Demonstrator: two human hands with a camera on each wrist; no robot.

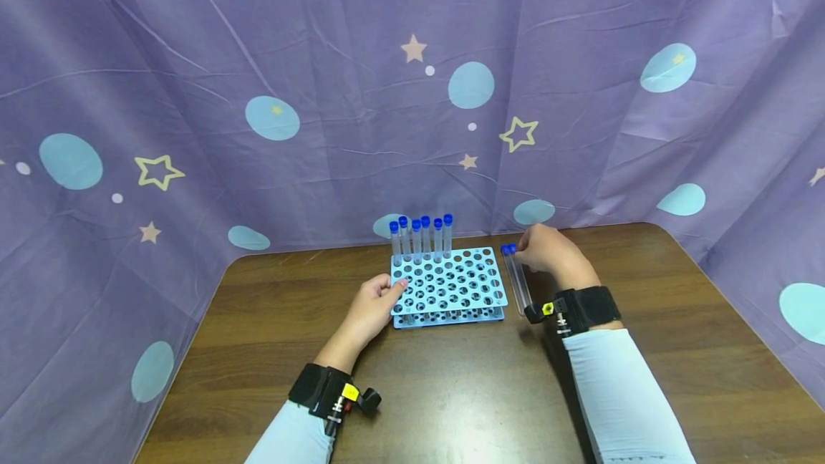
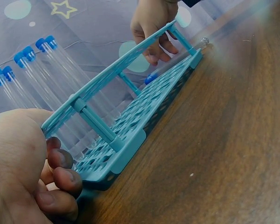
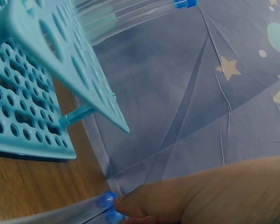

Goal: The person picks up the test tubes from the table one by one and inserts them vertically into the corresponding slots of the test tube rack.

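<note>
A light-blue test tube rack (image 1: 451, 288) stands on the table. Several clear test tubes (image 1: 416, 238) with blue caps are upright in its back left holes. My left hand (image 1: 375, 306) grips the rack's left end, thumb over the top plate and fingers curled beneath it. Right of the rack, two capped tubes (image 1: 518, 281) lie side by side on the table, caps toward the curtain. My right hand (image 1: 548, 253) is at those blue caps (image 3: 107, 199), a fingertip touching or nearly touching one. Its fingers (image 2: 154, 53) hang loosely apart in the left wrist view.
The wooden table (image 1: 451, 385) runs back to a purple curtain (image 1: 361, 149) with stars and blue spots. Black straps with small cameras sit on both wrists, the right one (image 1: 586, 308) beside the lower ends of the lying tubes.
</note>
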